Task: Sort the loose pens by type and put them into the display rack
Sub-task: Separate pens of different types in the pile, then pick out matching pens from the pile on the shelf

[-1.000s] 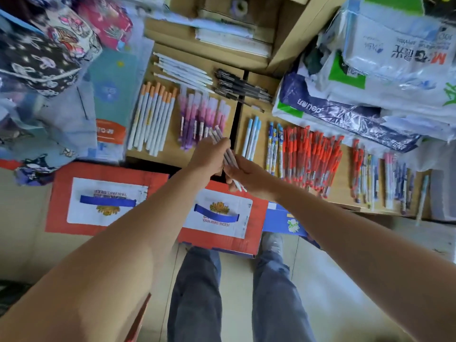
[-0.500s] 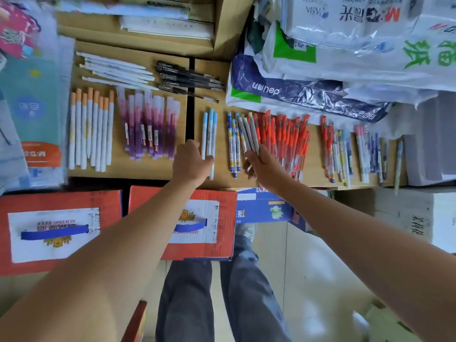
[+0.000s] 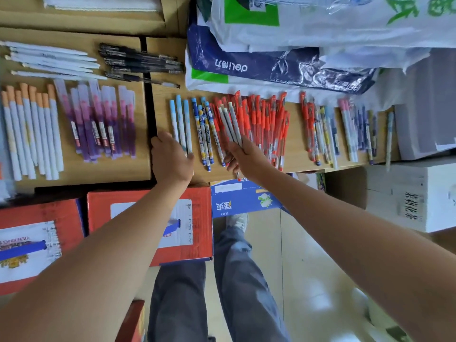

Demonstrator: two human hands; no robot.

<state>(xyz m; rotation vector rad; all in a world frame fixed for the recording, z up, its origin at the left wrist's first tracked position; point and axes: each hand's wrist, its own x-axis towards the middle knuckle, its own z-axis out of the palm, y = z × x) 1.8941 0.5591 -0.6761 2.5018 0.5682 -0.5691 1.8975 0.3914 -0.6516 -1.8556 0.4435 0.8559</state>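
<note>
1. The wooden board (image 3: 160, 107) carries the sorted rows of pens.
2. Red pens (image 3: 266, 124) lie heaped right of centre.
3. The left hand (image 3: 171, 156) rests at the near ends of the light-blue pens (image 3: 181, 119). Its fingers are tucked under, so I cannot tell their grip.
4. The right hand (image 3: 244, 156) curls its fingers round a bundle of grey pens (image 3: 230, 123), over the left edge of the heap.

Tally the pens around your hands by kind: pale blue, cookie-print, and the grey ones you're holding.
pale blue pens, by the left hand: 3
cookie-print pens: 3
grey pens, held in the right hand: 3
Total: 9
</note>
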